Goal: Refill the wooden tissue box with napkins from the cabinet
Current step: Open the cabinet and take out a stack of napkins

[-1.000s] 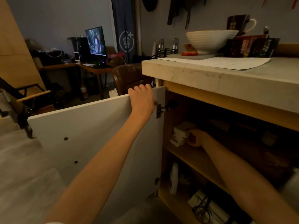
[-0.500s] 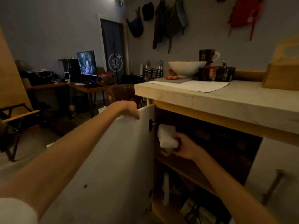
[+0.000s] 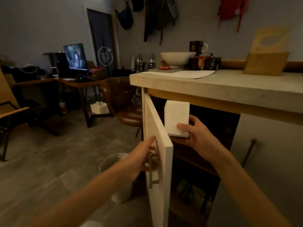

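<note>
My right hand (image 3: 199,135) grips a white stack of napkins (image 3: 176,117) upright, just outside the open cabinet (image 3: 196,154) below the counter. The white cabinet door (image 3: 157,145) stands half open, edge-on to me. My left hand (image 3: 141,157) rests flat against its outer face beside the metal handle (image 3: 152,171), fingers extended and not wrapped around anything. The wooden tissue box (image 3: 266,63) stands on the counter at the back right, with a wooden panel with an oval hole leaning behind it.
The stone counter (image 3: 229,89) carries a sheet of paper (image 3: 185,73), a white bowl (image 3: 177,58), a mug and dark boxes. A second cabinet door (image 3: 268,161) is closed on the right. A brown chair (image 3: 121,102), a clear bin (image 3: 118,174) and a desk stand to the left.
My right hand pulled the napkin stack off the shelf and out of the cabinet. My left hand moved from the door's top edge to its outer face, and the door swung partly closed.
</note>
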Demonstrator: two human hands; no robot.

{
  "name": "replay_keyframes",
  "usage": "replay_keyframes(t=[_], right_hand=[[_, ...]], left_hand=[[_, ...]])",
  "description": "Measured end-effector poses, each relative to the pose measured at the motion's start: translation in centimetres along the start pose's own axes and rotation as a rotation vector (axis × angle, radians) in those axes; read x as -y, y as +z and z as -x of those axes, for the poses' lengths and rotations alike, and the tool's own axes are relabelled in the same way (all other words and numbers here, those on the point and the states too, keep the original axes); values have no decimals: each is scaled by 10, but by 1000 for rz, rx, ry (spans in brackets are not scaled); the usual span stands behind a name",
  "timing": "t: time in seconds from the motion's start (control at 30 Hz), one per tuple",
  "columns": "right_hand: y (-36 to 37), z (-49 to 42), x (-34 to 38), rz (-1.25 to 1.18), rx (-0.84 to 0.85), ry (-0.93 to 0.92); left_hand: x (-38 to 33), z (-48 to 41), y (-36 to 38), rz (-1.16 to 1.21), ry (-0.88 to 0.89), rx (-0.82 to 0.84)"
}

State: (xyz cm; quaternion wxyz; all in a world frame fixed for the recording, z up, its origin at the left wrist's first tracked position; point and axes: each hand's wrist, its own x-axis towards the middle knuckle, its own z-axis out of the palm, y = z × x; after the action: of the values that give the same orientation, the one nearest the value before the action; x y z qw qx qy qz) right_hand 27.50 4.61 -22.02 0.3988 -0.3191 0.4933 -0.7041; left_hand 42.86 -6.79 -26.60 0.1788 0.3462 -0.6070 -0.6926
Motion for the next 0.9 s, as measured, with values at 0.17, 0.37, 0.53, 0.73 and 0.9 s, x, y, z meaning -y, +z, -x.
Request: replay_keyframes(t=[0.17,0.37,0.53,0.73,0.9], right_hand=[[-28,55,18,364,-230,-332],[-49,120,74,711,-461,-678],[-69,106,162,1014,-507,-691],[-111,56,218,1026,-400,-273],[-141,38,214,935,-551,-188]], left_hand=[[25,28,60,-192,234,139],[1,-9,92,-395,341,444],[-36,-45,116,-585,231,529],[-49,-73,145,-727,190,501],[-49,-89,158,-719,199,482]])
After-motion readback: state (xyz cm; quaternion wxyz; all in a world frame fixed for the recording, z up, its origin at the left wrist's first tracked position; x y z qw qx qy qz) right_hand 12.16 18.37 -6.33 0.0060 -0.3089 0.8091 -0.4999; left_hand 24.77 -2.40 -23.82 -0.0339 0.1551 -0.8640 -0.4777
